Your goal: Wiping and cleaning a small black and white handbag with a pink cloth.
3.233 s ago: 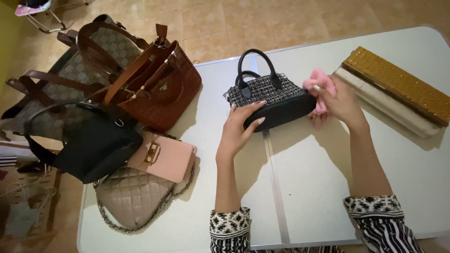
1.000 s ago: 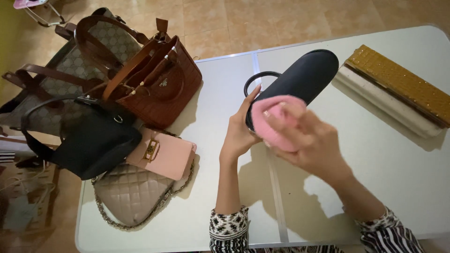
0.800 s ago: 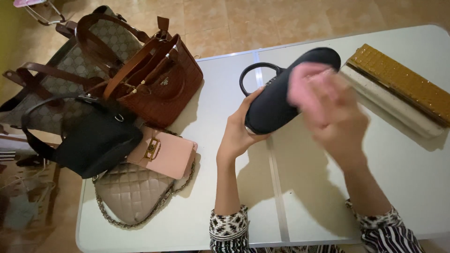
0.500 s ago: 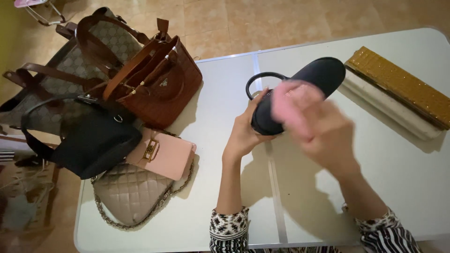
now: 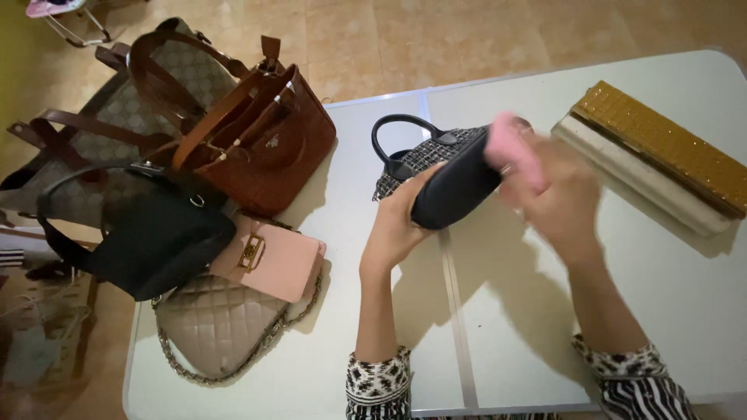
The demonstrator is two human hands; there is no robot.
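a: where do the edges lie, and where is there room to move?
b: the white folding table point(image 5: 506, 311) has a rounded far right corner and a seam running front to back just under the hands. the stretch of top between the two forearms and the near edge is bare. the heap of bags crowds the left edge, some hanging past it over the tiled floor point(image 5: 436, 39).

a: what do the hands hold?
b: the left hand point(image 5: 393, 225) is curled about the near end of the small tweed handbag point(image 5: 443, 167), thumb on its dark smooth base, lifting it tilted just above the table centre. the right hand point(image 5: 556, 198), blurred, is closed on a pink fluffy cloth point(image 5: 512, 144) pressed to the bag's right end; how tightly the fingers close cannot be told.

a: materials and shapes?
b: the handbag has a black-and-white woven side, a black oval base and looped black handles. at the right lies a long box clutch point(image 5: 654, 159), gold studded top over a cream side, well apart from the heap.

a: the count?
b: six bags at left: one patterned tote point(image 5: 101, 117), one brown embossed tote point(image 5: 264, 136), one black bag point(image 5: 156, 241), one pink flap bag point(image 5: 276, 260), one quilted beige chain bag point(image 5: 214, 327); plus the held one makes six, the clutch seven.
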